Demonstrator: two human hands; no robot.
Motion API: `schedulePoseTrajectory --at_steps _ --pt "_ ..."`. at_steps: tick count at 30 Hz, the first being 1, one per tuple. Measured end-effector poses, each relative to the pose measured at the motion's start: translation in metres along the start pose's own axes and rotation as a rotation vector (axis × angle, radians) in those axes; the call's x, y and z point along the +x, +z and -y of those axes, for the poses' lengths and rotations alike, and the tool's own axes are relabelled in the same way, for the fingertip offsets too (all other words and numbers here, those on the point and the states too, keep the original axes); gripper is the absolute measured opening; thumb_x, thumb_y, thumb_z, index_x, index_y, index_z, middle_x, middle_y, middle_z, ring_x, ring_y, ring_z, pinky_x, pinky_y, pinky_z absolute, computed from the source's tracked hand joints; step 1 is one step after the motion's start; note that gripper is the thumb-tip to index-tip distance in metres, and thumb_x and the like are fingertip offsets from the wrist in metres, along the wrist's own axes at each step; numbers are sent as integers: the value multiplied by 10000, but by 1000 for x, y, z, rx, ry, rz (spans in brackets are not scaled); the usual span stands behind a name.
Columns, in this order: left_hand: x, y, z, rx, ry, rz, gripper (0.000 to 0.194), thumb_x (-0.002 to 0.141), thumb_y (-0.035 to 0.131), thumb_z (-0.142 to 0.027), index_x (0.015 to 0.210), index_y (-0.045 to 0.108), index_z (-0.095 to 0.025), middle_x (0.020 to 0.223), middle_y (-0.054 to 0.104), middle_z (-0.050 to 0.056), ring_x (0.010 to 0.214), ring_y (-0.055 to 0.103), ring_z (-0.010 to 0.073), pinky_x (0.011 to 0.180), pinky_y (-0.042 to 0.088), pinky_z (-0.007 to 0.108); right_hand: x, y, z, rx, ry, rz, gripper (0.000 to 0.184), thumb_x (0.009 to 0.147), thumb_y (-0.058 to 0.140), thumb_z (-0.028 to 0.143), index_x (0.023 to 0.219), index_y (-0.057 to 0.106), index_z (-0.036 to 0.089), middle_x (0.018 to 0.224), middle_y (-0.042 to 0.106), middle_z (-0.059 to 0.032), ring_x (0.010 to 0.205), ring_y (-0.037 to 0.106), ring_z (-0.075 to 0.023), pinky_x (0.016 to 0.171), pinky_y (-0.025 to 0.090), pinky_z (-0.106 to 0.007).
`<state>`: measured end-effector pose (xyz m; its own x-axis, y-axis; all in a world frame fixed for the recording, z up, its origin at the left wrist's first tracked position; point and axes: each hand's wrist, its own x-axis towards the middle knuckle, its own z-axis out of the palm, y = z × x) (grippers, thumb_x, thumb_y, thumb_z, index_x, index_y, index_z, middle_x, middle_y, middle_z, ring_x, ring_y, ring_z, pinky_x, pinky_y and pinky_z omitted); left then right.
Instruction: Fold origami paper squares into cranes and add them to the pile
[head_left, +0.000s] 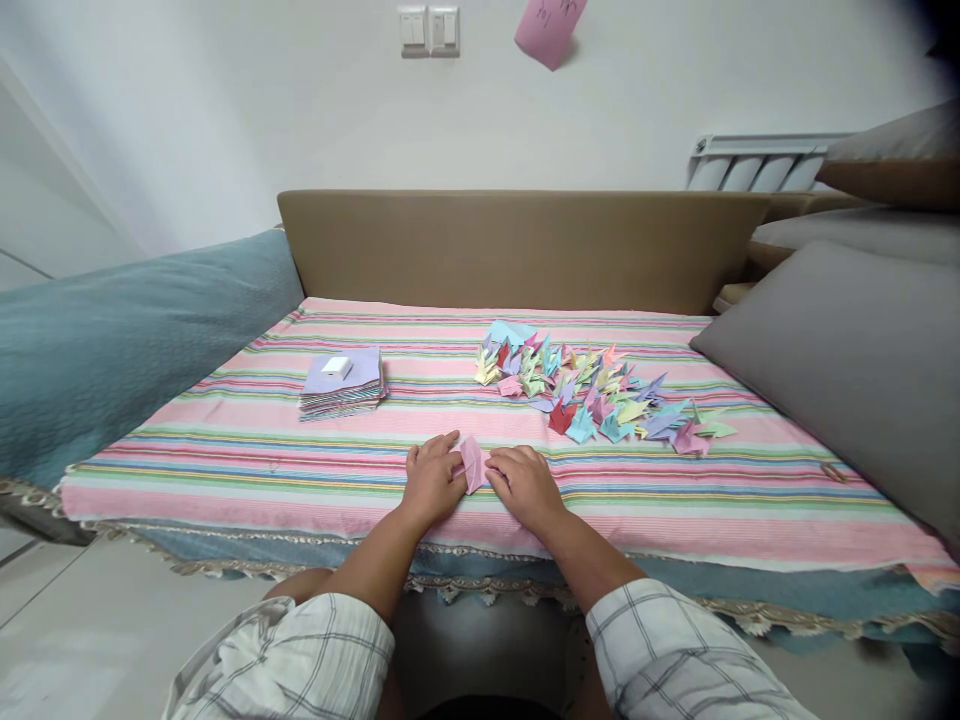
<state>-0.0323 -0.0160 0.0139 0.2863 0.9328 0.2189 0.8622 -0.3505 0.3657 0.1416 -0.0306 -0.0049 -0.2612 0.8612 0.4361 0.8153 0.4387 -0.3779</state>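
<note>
A small piece of folded pink paper [472, 464] lies on the striped cloth near the front edge, between my two hands. My left hand [435, 474] holds its left side, the fingers closed on the paper. At its right edge, my right hand [527, 484] has the fingertips bent together on the paper. Just beyond my hands, to the right, spreads a group of folded paper cranes [581, 424] in many colours. Off to the left sits a stack of square paper sheets [341, 402], with a small white block [337, 368] on top.
The striped cloth [225, 470] covers a sofa seat with a brown backrest [517, 250]. A grey cushion [840, 370] leans in from the right, and a blue-covered armrest [142, 330] bounds the left. A small brown ring-like thing [832, 472] lies near the cushion.
</note>
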Motion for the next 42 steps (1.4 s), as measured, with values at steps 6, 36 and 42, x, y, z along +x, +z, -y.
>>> schedulePoseTrajectory --at_steps 6,36,42 --pt "1 -2 2 -47 33 -7 147 706 557 -224 758 693 -251 1358 456 23 1242 377 291 1018 248 525 0 0 1 -19 8 12 152 854 524 278 931 649 239 1035 657 -18 932 514 -211 804 348 -347" --pt "1 -8 6 -65 105 107 376 576 731 -512 907 702 -337 1414 373 43 1283 300 344 1016 202 557 -1 4 -2 2 9 21 193 845 537 270 1013 628 244 1064 639 -19 958 501 -206 824 345 -338" --pt "3 -6 8 -86 92 46 274 657 675 -500 840 718 -300 1367 438 51 1253 361 313 1009 257 522 0 4 -1 -32 15 24 190 860 513 286 1003 633 249 1065 638 -21 952 502 -205 813 348 -332"
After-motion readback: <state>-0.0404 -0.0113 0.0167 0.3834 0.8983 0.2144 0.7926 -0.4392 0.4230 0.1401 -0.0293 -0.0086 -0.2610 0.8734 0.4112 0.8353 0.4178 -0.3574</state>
